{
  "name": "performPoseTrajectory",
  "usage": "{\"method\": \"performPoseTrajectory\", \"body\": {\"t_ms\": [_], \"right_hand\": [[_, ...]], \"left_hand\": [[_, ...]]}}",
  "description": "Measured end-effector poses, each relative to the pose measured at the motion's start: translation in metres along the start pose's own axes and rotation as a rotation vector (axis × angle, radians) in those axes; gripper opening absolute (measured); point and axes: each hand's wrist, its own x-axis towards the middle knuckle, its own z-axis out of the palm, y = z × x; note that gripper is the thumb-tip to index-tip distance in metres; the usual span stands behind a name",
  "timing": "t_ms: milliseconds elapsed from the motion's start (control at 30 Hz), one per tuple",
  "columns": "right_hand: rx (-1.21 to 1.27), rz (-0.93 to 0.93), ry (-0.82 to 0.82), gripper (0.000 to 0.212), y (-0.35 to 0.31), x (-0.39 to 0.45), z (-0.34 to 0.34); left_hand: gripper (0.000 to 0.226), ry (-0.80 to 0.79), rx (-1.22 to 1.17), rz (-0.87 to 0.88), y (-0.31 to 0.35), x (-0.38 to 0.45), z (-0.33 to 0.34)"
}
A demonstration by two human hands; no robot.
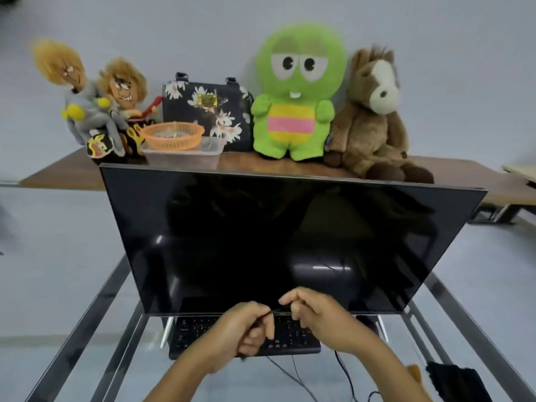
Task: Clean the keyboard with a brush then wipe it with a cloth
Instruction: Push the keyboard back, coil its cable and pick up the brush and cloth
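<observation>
Head view: left hand (246, 329) and right hand (316, 320) both pinched narrow on a thin dark item, probably the brush (271, 312), too blurred to confirm. Just beneath both hands, keyboard (203, 332); beyond the fingertips, monitor (290, 236). Risk: scratched screen through a slipped stroke.

keyboard (203, 333): black with pale key legends, under both hands
monitor (290, 236): glossy black, just beyond the grip
cloth (458, 378): black, right of the grip
basket (173, 136): orange
handbag (203, 111): dark with white floral print, gold clasp
frog plush (293, 91): green, yellow and pink belly stripes
horse plush (374, 111): brown, white muzzle
</observation>
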Motion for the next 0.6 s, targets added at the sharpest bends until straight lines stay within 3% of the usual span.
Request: {"method": "performPoseTrajectory", "body": {"t_ms": [67, 133, 300, 467, 533, 600], "right_hand": [[-0.013, -0.003, -0.04, 0.024, 0.004, -0.009, -0.011], [-0.001, -0.009, -0.035, 0.026, 0.003, -0.014, -0.013], [0.013, 0.011, 0.029, 0.022, 0.001, -0.018, -0.005], [-0.085, -0.046, -0.035, 0.021, -0.008, -0.031, -0.013], [-0.116, -0.088, -0.045, 0.021, -0.015, -0.036, -0.019], [-0.164, -0.145, -0.053, 0.02, -0.026, -0.039, -0.025]], "left_hand": [[0.027, -0.118, -0.403, -0.003, 0.011, -0.008, 0.014], [0.017, -0.13, -0.686, 0.077, 0.022, -0.01, 0.031], [0.03, 0.1, -1.011, 0.288, 0.053, 0.007, 0.054], [0.034, 0.405, -1.005, 0.476, 0.084, 0.021, 0.037], [0.029, 0.518, -0.834, 0.532, 0.091, 0.02, 0.033], [0.026, 0.61, -0.486, 0.54, 0.092, 0.016, 0.033]]}}
